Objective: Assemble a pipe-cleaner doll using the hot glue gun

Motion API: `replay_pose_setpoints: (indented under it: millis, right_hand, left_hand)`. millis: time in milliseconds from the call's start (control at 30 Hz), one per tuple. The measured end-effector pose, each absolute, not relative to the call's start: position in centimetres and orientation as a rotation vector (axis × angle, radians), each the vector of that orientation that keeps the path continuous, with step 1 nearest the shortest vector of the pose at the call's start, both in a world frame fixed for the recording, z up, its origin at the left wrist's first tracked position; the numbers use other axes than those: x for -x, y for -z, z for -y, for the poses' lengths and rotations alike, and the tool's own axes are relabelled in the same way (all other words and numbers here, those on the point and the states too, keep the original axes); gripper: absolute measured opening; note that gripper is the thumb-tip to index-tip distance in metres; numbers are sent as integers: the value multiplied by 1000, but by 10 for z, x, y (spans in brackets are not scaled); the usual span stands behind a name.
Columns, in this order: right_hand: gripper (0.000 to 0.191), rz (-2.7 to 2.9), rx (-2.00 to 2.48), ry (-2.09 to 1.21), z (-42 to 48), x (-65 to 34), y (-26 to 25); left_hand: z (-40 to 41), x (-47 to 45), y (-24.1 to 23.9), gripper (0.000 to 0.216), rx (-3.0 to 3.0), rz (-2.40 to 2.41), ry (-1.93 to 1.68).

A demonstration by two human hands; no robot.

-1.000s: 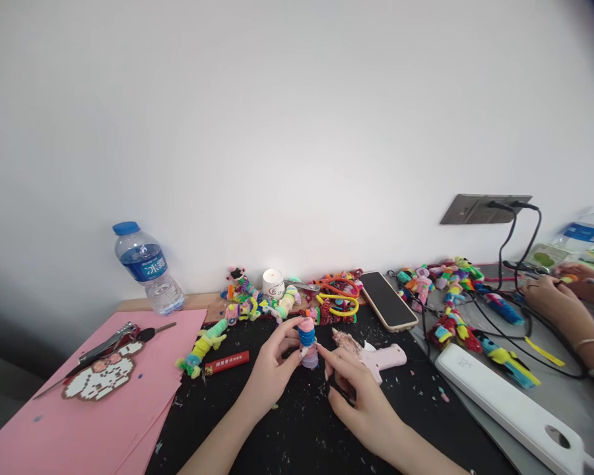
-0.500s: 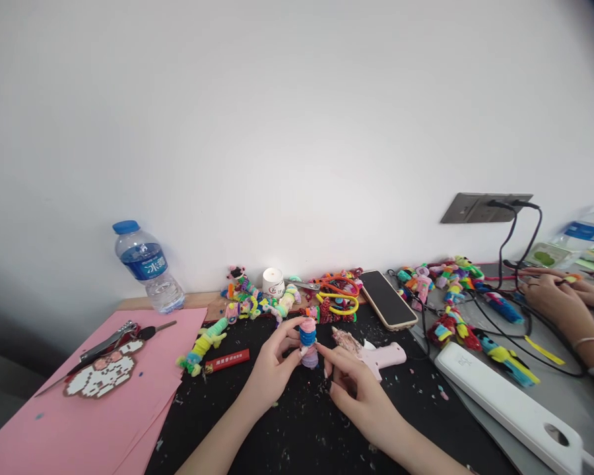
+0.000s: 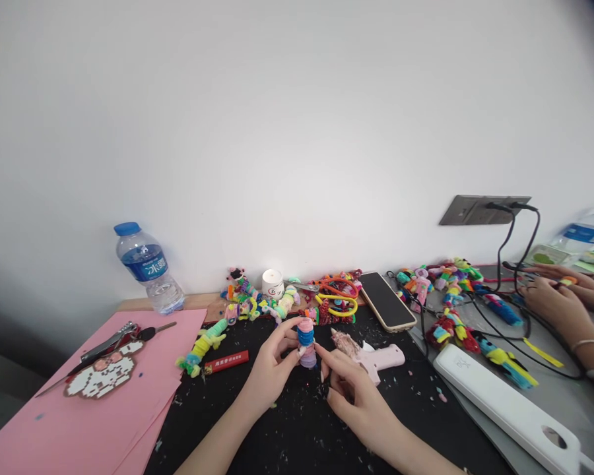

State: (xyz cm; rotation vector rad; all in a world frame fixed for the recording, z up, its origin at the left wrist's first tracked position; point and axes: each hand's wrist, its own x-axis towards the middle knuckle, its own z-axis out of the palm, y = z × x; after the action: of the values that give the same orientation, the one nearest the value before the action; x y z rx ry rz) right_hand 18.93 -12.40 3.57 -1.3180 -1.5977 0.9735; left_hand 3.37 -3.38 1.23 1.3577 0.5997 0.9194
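Observation:
My left hand (image 3: pixel 272 364) grips a small upright figure of coiled pipe cleaner (image 3: pixel 305 335), banded pink, blue and lilac, between thumb and fingers. Against its right side rests the index fingertip of my right hand (image 3: pixel 354 389); that thumb stays apart from the index, and the other fingers are curled. A pale pink glue gun (image 3: pixel 383 357) lies just beyond my right hand, its nozzle end crusted. Left of my left hand are a red packet (image 3: pixel 226 361) and a yellow-green pipe-cleaner piece (image 3: pixel 204 344). Scraps are scattered over the black mat (image 3: pixel 297 435).
Along the wall stand a water bottle (image 3: pixel 148 267) and a white paper cup (image 3: pixel 272 284), near scissors (image 3: pixel 301 286) and a phone (image 3: pixel 387 300). Pink sheets (image 3: pixel 103 429) lie left. A white power bank-like bar (image 3: pixel 505 402), cables and another person's hands (image 3: pixel 557 300) are right.
My right hand has shifted slightly left, its index finger still at the coiled figure. My left hand keeps its hold. The view has moved very slightly.

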Motion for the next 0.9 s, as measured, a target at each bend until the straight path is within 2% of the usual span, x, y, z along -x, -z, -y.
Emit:
replay_pose_setpoints:
  millis: [900]
  right_hand:
    - [64,1663,1379,-992,126,-192,-37]
  left_hand:
    - [34,-34,-15,41,-1346,-623,-941]
